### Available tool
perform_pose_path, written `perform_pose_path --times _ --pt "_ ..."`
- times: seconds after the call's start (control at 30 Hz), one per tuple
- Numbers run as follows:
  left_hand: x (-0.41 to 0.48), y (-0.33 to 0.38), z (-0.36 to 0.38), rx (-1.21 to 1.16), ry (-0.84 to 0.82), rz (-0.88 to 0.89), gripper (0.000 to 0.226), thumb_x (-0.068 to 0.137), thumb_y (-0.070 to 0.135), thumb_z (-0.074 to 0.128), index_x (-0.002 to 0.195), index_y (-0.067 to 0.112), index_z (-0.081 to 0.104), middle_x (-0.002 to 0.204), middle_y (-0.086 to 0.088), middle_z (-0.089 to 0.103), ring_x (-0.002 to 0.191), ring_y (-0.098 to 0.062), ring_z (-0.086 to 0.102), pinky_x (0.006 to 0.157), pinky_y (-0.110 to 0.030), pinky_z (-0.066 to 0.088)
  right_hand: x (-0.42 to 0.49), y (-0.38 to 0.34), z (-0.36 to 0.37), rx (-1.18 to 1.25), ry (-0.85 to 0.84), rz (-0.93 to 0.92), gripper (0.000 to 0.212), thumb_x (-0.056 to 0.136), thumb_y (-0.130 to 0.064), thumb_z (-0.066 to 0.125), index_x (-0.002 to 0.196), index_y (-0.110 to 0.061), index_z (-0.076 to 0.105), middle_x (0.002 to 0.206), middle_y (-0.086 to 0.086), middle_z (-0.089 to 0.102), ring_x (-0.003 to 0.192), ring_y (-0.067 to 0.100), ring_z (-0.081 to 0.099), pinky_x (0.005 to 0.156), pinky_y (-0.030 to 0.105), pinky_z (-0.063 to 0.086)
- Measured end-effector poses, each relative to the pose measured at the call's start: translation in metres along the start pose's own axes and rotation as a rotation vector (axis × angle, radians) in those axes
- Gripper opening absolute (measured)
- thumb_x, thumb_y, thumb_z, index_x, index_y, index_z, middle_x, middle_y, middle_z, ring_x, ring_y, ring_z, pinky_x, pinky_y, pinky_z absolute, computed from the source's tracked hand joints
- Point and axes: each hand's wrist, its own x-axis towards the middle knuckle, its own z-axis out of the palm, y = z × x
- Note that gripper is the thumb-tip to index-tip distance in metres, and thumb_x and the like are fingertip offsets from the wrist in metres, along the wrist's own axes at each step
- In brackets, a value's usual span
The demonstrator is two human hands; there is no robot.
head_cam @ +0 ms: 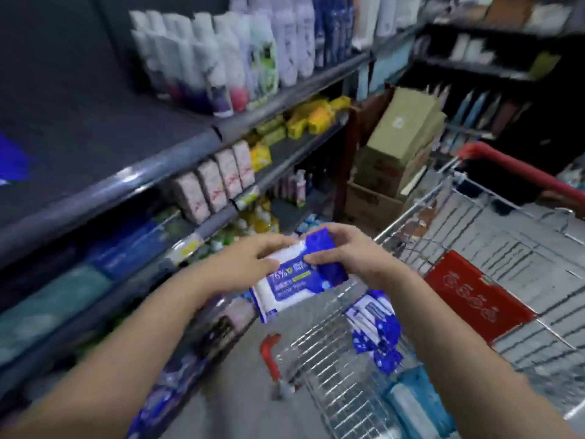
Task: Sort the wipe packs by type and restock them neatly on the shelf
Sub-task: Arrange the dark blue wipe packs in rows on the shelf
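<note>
Head view: left hand [250,253] and right hand [348,248] both pinch one blue-white wipe pack [292,285], label up, likely for a type check.
Trolley [319,369]: more blue packs [378,331] lie inside.
Shelf [133,182]: leftward, beyond; restock target.

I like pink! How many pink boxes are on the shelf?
4 pink boxes, side by side in one row on the middle shelf, left of the yellow packs. More may be hidden behind them.
</note>
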Motion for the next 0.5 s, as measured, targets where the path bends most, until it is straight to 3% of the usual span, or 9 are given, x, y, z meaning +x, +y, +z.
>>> perform_pose_path --times 0.07,0.13,0.23,0.4,0.5 --pt "-0.067 -0.014 -0.044 0.172 0.144 -0.05 0.045 0.091 -0.006 0.047 0.129 0.017 0.056 0.116 0.011 0.058 0.091 0.011 0.054 0.074 0.003 0.033 0.012 -0.028 0.079 -0.125 -0.055 -0.114 0.045 0.071 0.016 0.071 0.098 -0.018 0.059 0.087 0.004 0.064 0.071 0.007 0.061 0.071 0.023 0.054" --pt "-0.13 -0.034 -0.084 0.282 0.342 -0.125 0.038 0.092 0.004 0.051 0.125 0.02 0.061 0.121 0.007 0.062 0.107 -0.008 0.057 0.085 -0.009 0.038 0.021 -0.052 0.154 -0.182 -0.101 -0.212 0.053 0.071 0.014 0.072 0.104 -0.025 0.056 0.095 0.007 0.061 0.08 0.013 0.06 0.08 0.033 0.052" --pt "-0.209 -0.053 -0.136 0.398 0.553 -0.183 0.034 0.088 0.014 0.059 0.121 0.021 0.063 0.119 0.0 0.062 0.114 -0.018 0.054 0.098 -0.028 0.039 0.026 -0.084 0.243 -0.264 -0.131 -0.334 0.044 0.074 0.009 0.074 0.097 -0.025 0.06 0.098 0.001 0.062 0.083 0.01 0.06 0.084 0.029 0.051" --pt "-0.296 -0.064 -0.183 0.531 0.593 -0.261 0.077 0.061 0.05 0.074 0.131 0.027 0.051 0.127 0.006 0.052 0.12 -0.018 0.04 0.104 -0.035 0.035 0.035 -0.125 0.34 -0.291 -0.211 -0.395 0.031 0.076 0.009 0.072 0.092 -0.017 0.063 0.09 -0.003 0.065 0.071 -0.003 0.061 0.073 0.015 0.051" --pt "-0.319 -0.075 -0.192 0.631 0.618 -0.291 0.09 0.065 0.05 0.079 0.142 0.028 0.037 0.138 0.011 0.041 0.126 -0.014 0.03 0.109 -0.034 0.027 0.044 -0.138 0.372 -0.304 -0.242 -0.39 0.031 0.075 0.008 0.073 0.092 -0.015 0.064 0.084 -0.001 0.066 0.065 -0.004 0.061 0.066 0.014 0.051"
